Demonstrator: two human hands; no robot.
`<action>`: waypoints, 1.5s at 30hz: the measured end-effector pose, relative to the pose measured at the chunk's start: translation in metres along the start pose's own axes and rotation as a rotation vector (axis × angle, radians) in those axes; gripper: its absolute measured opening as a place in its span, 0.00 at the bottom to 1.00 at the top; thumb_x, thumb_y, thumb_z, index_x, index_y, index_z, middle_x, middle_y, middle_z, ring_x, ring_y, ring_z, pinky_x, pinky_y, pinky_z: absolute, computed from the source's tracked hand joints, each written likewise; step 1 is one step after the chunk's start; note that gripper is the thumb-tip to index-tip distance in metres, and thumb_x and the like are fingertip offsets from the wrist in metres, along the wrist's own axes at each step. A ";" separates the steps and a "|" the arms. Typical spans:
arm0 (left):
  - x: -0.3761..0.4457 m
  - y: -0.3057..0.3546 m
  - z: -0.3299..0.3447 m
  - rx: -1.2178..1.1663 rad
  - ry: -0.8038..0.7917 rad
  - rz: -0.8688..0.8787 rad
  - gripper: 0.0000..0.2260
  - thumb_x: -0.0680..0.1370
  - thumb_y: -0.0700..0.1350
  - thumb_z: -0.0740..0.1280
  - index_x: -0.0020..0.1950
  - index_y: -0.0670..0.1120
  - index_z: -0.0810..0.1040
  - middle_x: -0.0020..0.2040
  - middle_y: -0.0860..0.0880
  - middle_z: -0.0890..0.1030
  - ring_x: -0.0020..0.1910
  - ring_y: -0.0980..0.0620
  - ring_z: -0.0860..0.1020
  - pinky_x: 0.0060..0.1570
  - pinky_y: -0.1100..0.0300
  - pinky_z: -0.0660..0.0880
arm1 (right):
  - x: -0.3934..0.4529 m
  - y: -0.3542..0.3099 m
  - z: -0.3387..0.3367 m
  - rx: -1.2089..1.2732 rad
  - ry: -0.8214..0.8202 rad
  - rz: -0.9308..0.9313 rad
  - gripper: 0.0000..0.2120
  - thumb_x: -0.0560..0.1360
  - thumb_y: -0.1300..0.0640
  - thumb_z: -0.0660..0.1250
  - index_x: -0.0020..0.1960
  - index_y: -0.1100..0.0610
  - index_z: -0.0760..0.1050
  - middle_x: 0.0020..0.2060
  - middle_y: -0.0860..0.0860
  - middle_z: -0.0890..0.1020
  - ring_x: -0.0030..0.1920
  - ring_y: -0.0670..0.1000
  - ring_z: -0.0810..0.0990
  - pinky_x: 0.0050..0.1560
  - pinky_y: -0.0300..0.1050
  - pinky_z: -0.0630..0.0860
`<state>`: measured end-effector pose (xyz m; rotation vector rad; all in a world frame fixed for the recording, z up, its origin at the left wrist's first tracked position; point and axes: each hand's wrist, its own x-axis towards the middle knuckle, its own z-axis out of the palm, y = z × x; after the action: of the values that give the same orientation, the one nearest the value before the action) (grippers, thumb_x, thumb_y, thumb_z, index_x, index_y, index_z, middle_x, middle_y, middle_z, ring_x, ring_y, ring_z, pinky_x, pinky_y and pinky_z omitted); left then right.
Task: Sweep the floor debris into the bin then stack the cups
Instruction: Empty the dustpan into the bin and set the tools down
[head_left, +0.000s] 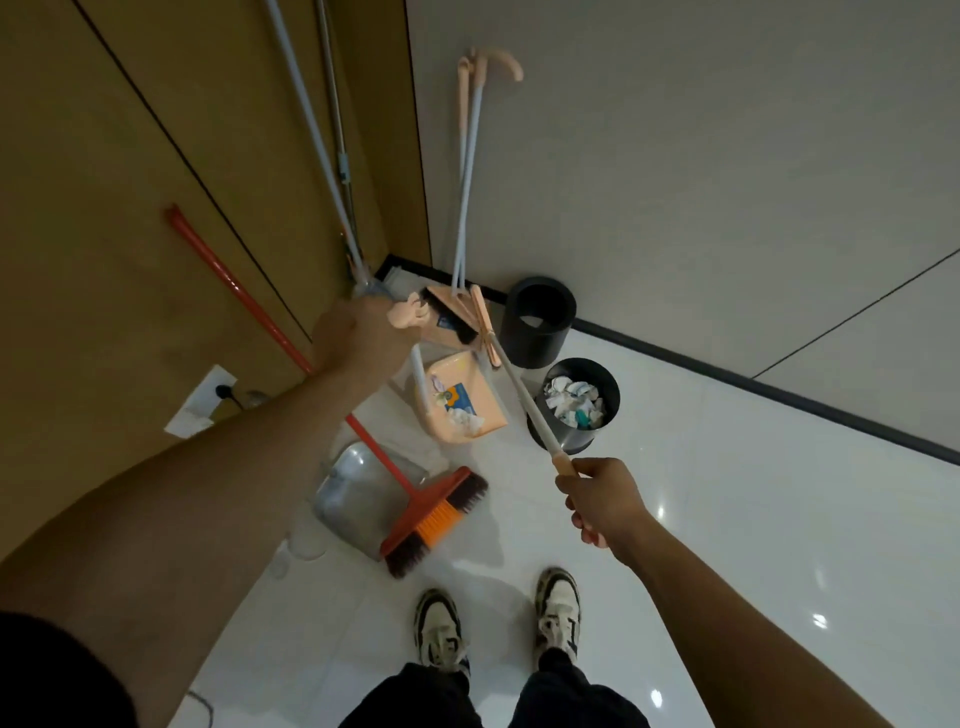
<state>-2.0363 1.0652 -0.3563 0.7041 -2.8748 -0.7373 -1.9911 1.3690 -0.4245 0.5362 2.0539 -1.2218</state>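
Now our right hand (602, 501) grips the light, stiff broom handle (524, 397) beside the full bin (582, 402). Our left hand (358, 338) clenches the dustpan (462, 400) handle; we hold both high.

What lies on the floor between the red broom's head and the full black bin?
In the head view, the peach dustpan holding debris lies between the red broom and full bin.

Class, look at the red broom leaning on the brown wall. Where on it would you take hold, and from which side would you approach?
Grip the red broom on its bare upper handle, coming from the open floor side. The handle slants up against the brown wall, so the wall side is closed off; lower down, the left hand and forearm cross over it, and the bristle head rests by the metal dustpan.
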 end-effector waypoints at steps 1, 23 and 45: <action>-0.006 0.008 -0.009 0.009 0.010 0.016 0.17 0.72 0.58 0.75 0.50 0.46 0.83 0.48 0.42 0.83 0.48 0.40 0.81 0.45 0.51 0.78 | -0.007 0.002 -0.002 0.022 0.017 -0.005 0.07 0.78 0.58 0.66 0.55 0.56 0.79 0.30 0.54 0.74 0.21 0.48 0.70 0.24 0.40 0.68; -0.185 0.163 -0.010 0.504 0.172 0.737 0.18 0.73 0.64 0.69 0.49 0.50 0.81 0.38 0.48 0.83 0.36 0.44 0.80 0.32 0.58 0.66 | -0.117 0.139 -0.151 0.256 0.153 -0.107 0.08 0.79 0.59 0.67 0.51 0.63 0.80 0.27 0.53 0.72 0.22 0.49 0.68 0.25 0.40 0.67; -0.198 0.137 0.043 0.498 0.011 1.310 0.13 0.63 0.44 0.82 0.36 0.42 0.79 0.25 0.45 0.75 0.22 0.44 0.75 0.24 0.57 0.72 | -0.141 0.188 -0.101 0.424 0.251 0.035 0.12 0.78 0.60 0.66 0.60 0.62 0.78 0.29 0.54 0.73 0.22 0.50 0.69 0.24 0.38 0.68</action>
<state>-1.9248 1.2802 -0.3237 -1.1008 -2.6511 0.1739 -1.8078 1.5459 -0.4013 0.9606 1.9753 -1.6498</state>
